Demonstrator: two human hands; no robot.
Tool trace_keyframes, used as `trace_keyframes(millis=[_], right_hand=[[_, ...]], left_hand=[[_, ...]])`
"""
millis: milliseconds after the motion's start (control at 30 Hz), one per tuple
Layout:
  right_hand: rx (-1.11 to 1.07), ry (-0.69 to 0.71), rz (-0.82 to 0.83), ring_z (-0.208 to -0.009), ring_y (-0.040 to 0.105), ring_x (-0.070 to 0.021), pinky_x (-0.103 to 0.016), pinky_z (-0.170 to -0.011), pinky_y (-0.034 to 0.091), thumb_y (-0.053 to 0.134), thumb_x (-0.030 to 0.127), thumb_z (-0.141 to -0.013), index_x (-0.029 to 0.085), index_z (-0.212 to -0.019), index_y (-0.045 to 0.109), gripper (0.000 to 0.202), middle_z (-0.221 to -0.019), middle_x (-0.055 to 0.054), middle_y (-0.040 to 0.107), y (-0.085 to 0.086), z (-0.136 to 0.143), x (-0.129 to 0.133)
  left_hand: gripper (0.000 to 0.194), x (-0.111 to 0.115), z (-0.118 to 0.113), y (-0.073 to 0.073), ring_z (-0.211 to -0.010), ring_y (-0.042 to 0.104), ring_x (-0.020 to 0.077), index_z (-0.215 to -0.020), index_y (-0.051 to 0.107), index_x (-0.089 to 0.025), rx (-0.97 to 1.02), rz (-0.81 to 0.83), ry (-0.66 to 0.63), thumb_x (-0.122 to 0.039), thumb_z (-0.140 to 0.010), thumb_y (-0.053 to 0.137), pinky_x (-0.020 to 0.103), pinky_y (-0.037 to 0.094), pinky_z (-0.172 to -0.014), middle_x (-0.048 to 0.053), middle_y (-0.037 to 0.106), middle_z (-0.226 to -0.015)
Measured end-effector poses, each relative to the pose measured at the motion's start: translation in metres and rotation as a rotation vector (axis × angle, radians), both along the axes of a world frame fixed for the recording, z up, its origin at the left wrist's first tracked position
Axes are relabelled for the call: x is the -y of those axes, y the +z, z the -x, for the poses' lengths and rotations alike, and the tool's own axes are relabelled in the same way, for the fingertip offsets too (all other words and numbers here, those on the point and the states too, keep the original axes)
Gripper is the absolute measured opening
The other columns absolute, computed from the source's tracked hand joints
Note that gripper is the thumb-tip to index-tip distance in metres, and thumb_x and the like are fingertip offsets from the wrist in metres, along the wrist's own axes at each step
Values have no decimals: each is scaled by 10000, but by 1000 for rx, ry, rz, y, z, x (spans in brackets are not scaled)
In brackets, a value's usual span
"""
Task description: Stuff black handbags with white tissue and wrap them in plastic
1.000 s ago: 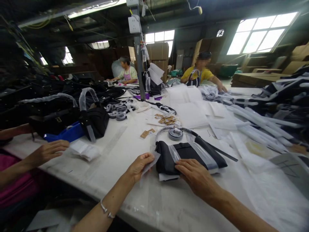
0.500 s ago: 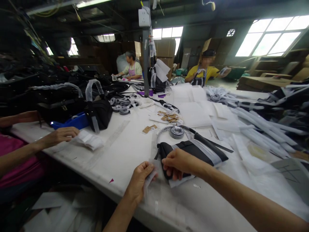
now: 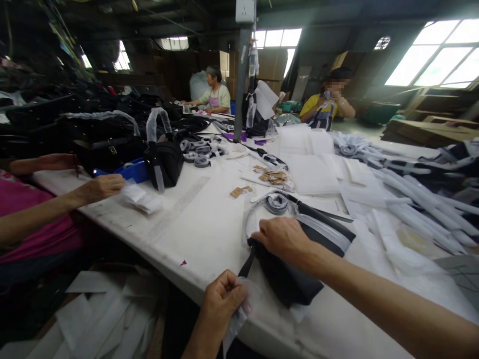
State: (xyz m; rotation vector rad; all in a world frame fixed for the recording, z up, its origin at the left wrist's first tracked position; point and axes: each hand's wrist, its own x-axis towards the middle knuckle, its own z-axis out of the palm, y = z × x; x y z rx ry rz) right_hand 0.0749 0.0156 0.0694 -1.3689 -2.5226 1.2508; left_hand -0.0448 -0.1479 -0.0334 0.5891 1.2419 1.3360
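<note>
A black handbag [image 3: 288, 281] lies on the white table, tilted up at its near side. My right hand [image 3: 286, 239] is closed on its upper left corner, where a black strap [image 3: 247, 263] joins; the fingertips are partly hidden. Near the table edge, my left hand [image 3: 224, 301] pinches the strap's lower end together with a translucent plastic sleeve [image 3: 234, 326] that hangs down from the fingers. The strap runs taut between both hands. Behind the bag sits a coiled, plastic-wrapped strap [image 3: 277, 203], beside a wrapped handle that curves up.
Brown tags [image 3: 275, 176] and white sheets [image 3: 312, 174] lie further back. Wrapped straps are heaped on the right. At left, a co-worker's hand [image 3: 103, 186] holds white packets near a black bag [image 3: 168, 162]. A post [image 3: 242, 85] rises behind. Two people work beyond.
My right hand has moved up to the bag's corner. My left hand has drawn the strap and sleeve down toward the table edge. The bag's near side has lifted, and the view has shifted.
</note>
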Motion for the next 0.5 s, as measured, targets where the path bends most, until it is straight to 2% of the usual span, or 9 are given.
trace_keyframes(millis=[33,100,167,267,400,500], right_hand=[[54,45,-150,-777,681,-220,-257,-618,483,503,510,-920,165,-821,697,408,-809,-102,728,1,-1,-12],[171,145,-329,-843,683,-253,-304,-698,475,433,541,-957,175,-857,699,463,-864,-125,730,-1,-6,-30],[248,236,-367,-862,688,-264,-326,-751,467,368,562,-977,172,-849,708,533,-874,-133,732,-9,-12,-38],[292,340,-461,-906,689,-272,-330,-790,453,294,578,-993,174,-883,724,601,-919,-138,741,-29,-19,-35],[320,315,-607,-793,695,-256,-311,-693,423,235,592,-998,186,-824,738,670,-821,-130,744,-52,-23,-26],[221,260,-739,-697,654,-210,-294,-647,373,273,561,-1005,181,-737,716,642,-734,-109,720,-50,-30,-27]], left_hand=[[453,2,-1,0,-469,519,141,-652,588,-232,-6,2,8,-625,-602,807,260,382,-496,24,615,-527],[453,4,-3,3,-472,516,127,-649,581,-218,-2,-5,28,-610,-620,805,240,372,-500,21,615,-527],[482,4,-4,6,-467,506,105,-649,567,-195,37,-19,40,-610,-613,810,212,350,-496,14,613,-519],[519,3,-6,10,-449,487,81,-652,547,-173,94,-45,41,-602,-584,831,188,320,-485,10,615,-505],[530,3,-9,14,-452,475,80,-655,559,-165,63,-99,18,-623,-591,817,191,317,-491,16,616,-500],[516,3,-13,20,-462,478,86,-643,555,-173,-36,-122,-1,-633,-629,788,198,314,-494,15,620,-515]])
